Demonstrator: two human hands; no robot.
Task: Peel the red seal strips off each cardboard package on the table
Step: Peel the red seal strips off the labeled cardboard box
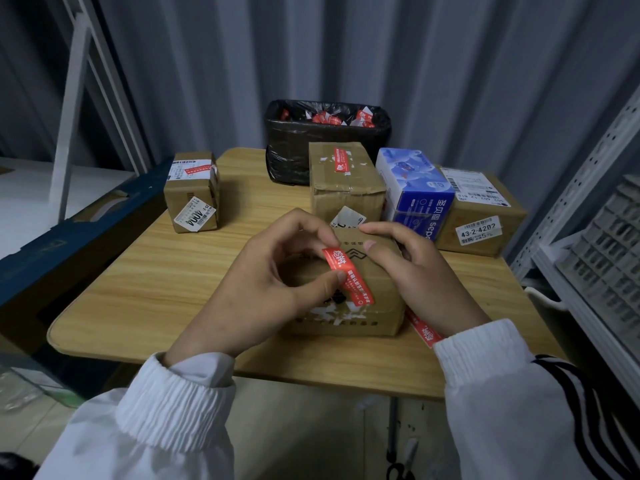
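Tabletop (145, 271) of pale wood grain carries five packages, with a black-lined bin (327, 140) of red scraps standing at its far edge. Behind sit a tall cardboard box (346, 181) with a red strip on top, a blue-and-white carton (414, 192) just right of it, a labelled brown box (479, 216) at far right and a small taped box (192, 192) at far left. Nearest, the front cardboard package (377, 289) sits between both hands. Its red seal strip (349, 275) runs with its long axis diagonal, from the upper left down toward the near right; the upper-left end is lifted off the cardboard while the lower end lies stuck by the torn white patch. The left hand (273, 282) curls, thumb and forefinger pinching that lifted end. The right hand (422, 271) presses on the package top, fingers bent and spread, thumb just beside the strip, gripping nothing. Another red strip (424, 329) lies under the right wrist
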